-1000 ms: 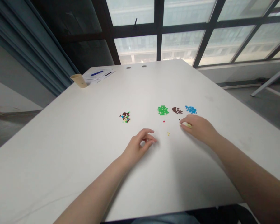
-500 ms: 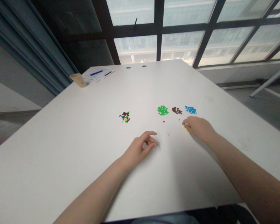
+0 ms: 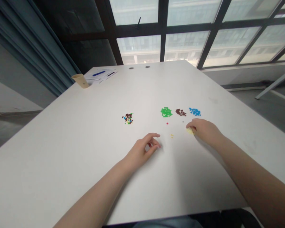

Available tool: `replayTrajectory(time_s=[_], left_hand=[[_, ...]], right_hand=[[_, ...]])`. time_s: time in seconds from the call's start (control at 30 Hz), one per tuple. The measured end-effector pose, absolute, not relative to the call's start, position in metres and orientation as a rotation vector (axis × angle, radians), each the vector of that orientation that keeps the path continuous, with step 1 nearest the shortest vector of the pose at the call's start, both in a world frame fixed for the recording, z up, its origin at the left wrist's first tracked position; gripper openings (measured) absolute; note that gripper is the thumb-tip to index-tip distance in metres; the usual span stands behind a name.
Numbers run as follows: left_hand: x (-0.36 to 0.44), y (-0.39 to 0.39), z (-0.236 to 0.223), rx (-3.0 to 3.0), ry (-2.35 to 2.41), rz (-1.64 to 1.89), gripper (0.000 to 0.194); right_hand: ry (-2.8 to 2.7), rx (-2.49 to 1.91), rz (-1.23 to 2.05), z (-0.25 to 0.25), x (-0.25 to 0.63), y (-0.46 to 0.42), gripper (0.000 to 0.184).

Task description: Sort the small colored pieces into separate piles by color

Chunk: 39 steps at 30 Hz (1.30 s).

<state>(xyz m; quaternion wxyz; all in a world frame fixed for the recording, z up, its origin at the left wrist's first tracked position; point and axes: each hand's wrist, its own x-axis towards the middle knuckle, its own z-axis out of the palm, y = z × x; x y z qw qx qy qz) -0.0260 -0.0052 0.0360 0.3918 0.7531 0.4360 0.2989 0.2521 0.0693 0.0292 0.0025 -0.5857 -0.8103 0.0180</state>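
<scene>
My right hand is pinching a yellow clump against the table; my left hand is hanging loosely curled, holding nothing.

A tan cup stands beside papers on the table.

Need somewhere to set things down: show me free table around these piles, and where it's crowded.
Free: the white table left of the mixed pile, and the stretch beyond the piles toward the paper sheets. Crowded: the green, brown and blue piles, with the right hand below them.
</scene>
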Motion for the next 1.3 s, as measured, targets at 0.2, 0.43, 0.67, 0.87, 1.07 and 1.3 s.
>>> replayTrajectory(time_s=[0.2, 0.43, 0.67, 0.87, 1.07, 1.3], left_hand=[[-0.027, -0.005, 0.037, 1.909, 1.148, 0.738, 0.026], [-0.030, 0.001, 0.034, 1.919, 1.285, 0.795, 0.026], [-0.103, 0.053, 0.011, 2.010, 2.045, 1.052, 0.024], [-0.125, 0.072, -0.008, 1.929, 2.266, 0.786, 0.028], [-0.118, 0.071, -0.006, 1.955, 2.245, 0.788, 0.021], [-0.080, 0.052, 0.009, 1.630, 1.705, 1.143, 0.022]], right_hand=[[-2.581, -1.821, 0.039, 0.031, 0.251, 0.065, 0.033], [-2.559, -1.820, 0.040, 0.032, 0.252, 0.065, 0.033], [-2.516, -1.664, 0.147, 0.048, 0.236, 0.054, 0.024], [-2.637, -1.397, 0.289, 0.047, 0.210, 0.031, 0.012], [-2.751, -1.148, 0.485, 0.032, 0.185, 0.010, 0.012], [-2.765, -0.893, 0.523, 0.033, 0.169, -0.005, 0.012]])
